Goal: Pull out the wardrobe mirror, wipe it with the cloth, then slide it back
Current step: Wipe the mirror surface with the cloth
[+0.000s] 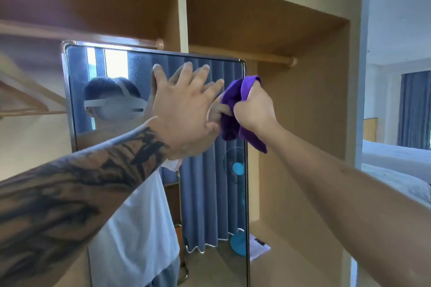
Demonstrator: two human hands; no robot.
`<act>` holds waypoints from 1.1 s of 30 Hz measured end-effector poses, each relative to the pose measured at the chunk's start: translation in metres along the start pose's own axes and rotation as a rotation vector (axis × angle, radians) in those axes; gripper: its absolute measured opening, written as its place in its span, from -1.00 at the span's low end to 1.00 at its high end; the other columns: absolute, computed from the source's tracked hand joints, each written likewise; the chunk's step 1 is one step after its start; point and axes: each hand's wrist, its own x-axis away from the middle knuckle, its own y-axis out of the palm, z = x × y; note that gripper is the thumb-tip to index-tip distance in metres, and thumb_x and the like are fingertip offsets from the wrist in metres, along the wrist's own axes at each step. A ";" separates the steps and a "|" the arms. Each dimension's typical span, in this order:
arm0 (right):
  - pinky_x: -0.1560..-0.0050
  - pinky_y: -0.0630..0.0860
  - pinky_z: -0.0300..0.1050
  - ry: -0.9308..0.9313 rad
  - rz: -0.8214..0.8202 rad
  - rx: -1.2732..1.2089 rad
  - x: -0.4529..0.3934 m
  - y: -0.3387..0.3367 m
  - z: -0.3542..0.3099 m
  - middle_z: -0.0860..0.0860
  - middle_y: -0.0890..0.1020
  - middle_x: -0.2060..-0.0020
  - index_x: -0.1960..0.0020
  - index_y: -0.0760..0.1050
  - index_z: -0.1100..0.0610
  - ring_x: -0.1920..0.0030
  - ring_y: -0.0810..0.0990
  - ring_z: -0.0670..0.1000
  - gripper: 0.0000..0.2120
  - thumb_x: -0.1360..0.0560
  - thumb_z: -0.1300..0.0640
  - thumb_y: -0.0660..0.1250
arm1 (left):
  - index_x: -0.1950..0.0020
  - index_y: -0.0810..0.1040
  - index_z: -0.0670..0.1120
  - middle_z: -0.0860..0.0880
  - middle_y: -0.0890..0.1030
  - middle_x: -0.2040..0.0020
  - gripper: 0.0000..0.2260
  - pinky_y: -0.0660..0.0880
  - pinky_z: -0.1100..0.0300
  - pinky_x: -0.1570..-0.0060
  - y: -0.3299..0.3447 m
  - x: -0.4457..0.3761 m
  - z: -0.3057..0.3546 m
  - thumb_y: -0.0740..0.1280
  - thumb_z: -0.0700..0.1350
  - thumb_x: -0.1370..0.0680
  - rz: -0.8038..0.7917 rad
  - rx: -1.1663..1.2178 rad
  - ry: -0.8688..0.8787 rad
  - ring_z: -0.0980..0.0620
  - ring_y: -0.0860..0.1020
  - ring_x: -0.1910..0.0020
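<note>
The mirror (205, 193) stands out in front of the open wardrobe (303, 105), its tall framed glass facing the person, its right edge just ahead of the wardrobe's right-hand compartment. The left hand (184, 109) is pressed flat near the top of the glass, fingers straight and spread, the tattooed forearm reaching up from the lower left. The right hand (254, 109) is bunched around the purple cloth (235, 109), fingers curled tight on it, holding it against the glass close to the mirror's upper right corner. A loose tail of the cloth hangs down past the mirror's right edge. The two hands sit just beside each other, the left thumb almost at the cloth.

In the glass I can see the reflection of the person in a white shirt with a headset on, blue curtains, and a blue fan low down. Above the mirror two wooden rails (242, 55) run across the compartments, and a wooden hanger (28, 98) hangs at the left. A sheet of paper (260, 248) lies on the wardrobe floor behind the mirror's right edge. To the far right, a bed (396, 170) with white bedding sits in the room beyond.
</note>
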 end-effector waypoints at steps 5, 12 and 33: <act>0.28 0.49 -0.15 0.000 0.047 -0.030 0.047 0.025 0.044 -0.07 0.56 0.12 0.00 0.38 -0.01 0.14 0.57 -0.05 -0.64 -0.27 0.30 0.13 | -0.71 -0.02 0.19 -0.11 0.00 -0.74 0.04 0.04 -0.62 -0.41 0.016 -0.005 -0.004 -0.14 0.68 -0.32 -0.018 -0.107 -0.016 -0.27 0.03 -0.68; 0.26 0.47 -0.16 0.010 -0.031 -0.046 0.026 0.014 0.032 -0.03 0.62 0.08 -0.04 0.47 0.02 0.09 0.61 0.00 -0.64 -0.36 0.36 0.15 | -0.71 0.01 0.17 -0.11 0.02 -0.74 0.04 -0.02 -0.65 -0.40 0.023 -0.008 -0.001 -0.13 0.67 -0.32 0.025 -0.094 -0.026 -0.29 0.05 -0.68; 0.23 0.70 0.05 0.103 -0.127 -0.138 0.073 0.027 0.068 -0.03 0.66 0.09 0.00 0.46 -0.09 0.12 0.68 0.04 -0.56 -0.26 0.29 0.08 | -0.70 0.08 0.20 -0.09 0.08 -0.73 0.08 -0.03 -0.63 -0.44 0.033 -0.006 0.001 0.14 0.70 -0.29 0.091 -0.091 -0.058 -0.27 0.06 -0.68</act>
